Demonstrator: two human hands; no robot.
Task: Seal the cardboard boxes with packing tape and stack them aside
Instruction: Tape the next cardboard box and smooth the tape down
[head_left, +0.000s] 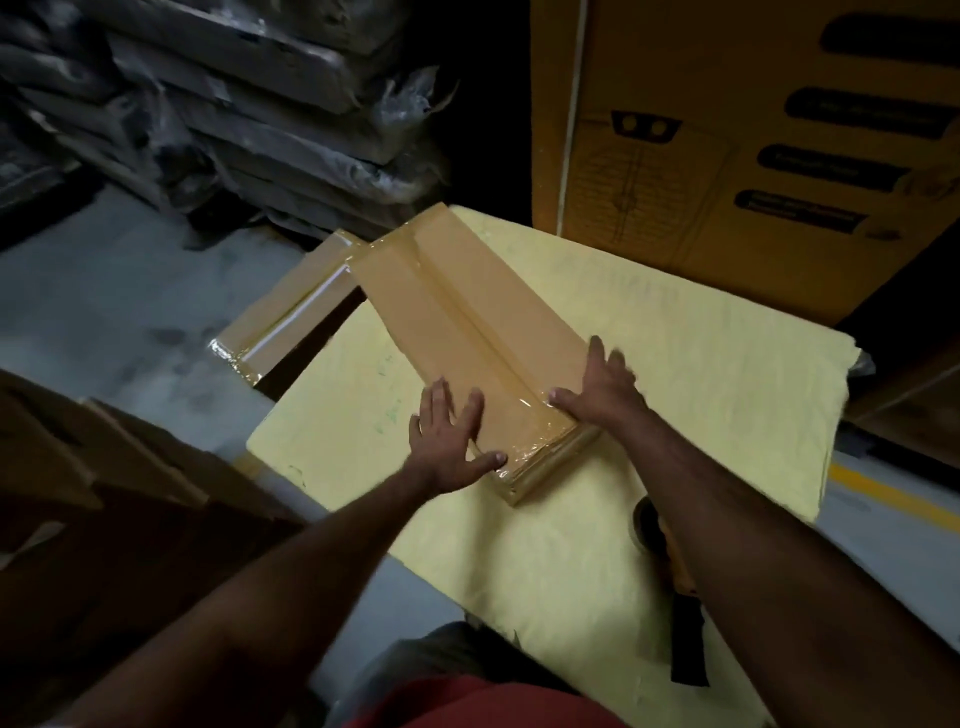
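Both hands, left hand and right hand, are lying flat, grip open, on the taped box. It's sitting on the yellow-covered desk. Another sealed box is lying just beyond its edge.

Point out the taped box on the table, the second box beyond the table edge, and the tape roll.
taped box (457, 312), head view, top face.
second box (291, 306), head view, taped top.
tape roll (647, 525), head view, visible rim beside the right forearm.
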